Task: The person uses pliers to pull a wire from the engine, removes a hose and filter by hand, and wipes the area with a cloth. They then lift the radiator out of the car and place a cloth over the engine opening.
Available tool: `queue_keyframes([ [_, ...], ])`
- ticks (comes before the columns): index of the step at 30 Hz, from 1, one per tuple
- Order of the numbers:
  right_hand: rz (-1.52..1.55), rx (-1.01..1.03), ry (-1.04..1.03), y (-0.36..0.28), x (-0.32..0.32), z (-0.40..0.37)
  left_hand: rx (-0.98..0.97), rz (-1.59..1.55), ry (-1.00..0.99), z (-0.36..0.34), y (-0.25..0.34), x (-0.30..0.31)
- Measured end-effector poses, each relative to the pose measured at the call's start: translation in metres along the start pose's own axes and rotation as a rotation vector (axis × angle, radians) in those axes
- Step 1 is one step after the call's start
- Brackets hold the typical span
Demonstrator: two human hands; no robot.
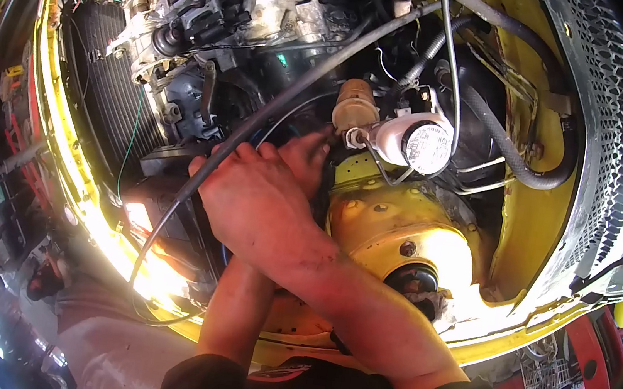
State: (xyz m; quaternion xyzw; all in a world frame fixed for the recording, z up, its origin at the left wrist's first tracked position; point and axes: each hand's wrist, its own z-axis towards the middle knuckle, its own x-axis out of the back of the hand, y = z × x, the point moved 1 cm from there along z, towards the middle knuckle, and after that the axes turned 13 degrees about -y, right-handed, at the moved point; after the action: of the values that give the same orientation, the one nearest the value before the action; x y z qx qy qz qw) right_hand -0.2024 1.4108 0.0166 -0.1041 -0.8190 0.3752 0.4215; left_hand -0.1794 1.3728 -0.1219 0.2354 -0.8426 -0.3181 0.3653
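Note:
My forearms cross over the yellow inner fender of an engine bay. My right hand (260,200) lies on top, its fingers curled down beside a long black cable (284,102) that passes across its fingertips. What these fingers grip is hidden. Behind and partly under it, my left hand (304,161) reaches in with bent fingers close together; whatever they hold cannot be made out. Just right of the left fingers are a brown cylindrical part (356,105) and a white reservoir with a round cap (427,148). Beneath my right forearm sits the yellow strut tower (378,222).
The engine (271,18) fills the far side, with a radiator (113,69) to its left. A ribbed hose (487,127) curves at the right near the black cowl grille (607,130). Bright light glares on the yellow fender edge (86,190). Red equipment (578,367) stands outside the car.

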Motion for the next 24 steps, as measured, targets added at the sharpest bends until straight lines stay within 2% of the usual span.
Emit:
queue_keyframes([
  [3,0.015,0.014,-0.031,0.0,0.003,0.0,-0.069,0.187,0.039,-0.009,0.017,0.001],
  [6,0.056,0.02,-0.074,0.0,0.006,-0.001,0.043,0.273,-0.138,-0.002,0.017,-0.005],
  [9,0.079,0.024,-0.053,0.001,0.007,-0.003,0.187,0.224,-0.237,0.001,0.038,0.002],
  [12,0.097,0.013,-0.038,0.003,0.008,-0.003,0.18,-0.573,-0.243,0.004,0.011,-0.012],
  [15,0.112,0.034,-0.042,0.001,0.012,-0.001,0.179,-0.979,-0.148,-0.008,0.026,-0.025],
  [16,0.11,0.037,-0.025,0.002,0.01,-0.002,0.15,-0.859,-0.138,-0.009,0.023,-0.027],
  [19,0.123,0.039,-0.03,0.003,0.009,-0.002,0.094,-0.794,-0.111,-0.005,0.009,-0.035],
  [20,0.137,0.04,-0.049,0.003,0.013,-0.003,0.148,-0.881,-0.114,-0.004,0.013,-0.032],
  [24,0.108,0.018,-0.067,0.002,0.016,-0.002,0.072,-0.646,0.101,0.012,0.02,-0.037],
])
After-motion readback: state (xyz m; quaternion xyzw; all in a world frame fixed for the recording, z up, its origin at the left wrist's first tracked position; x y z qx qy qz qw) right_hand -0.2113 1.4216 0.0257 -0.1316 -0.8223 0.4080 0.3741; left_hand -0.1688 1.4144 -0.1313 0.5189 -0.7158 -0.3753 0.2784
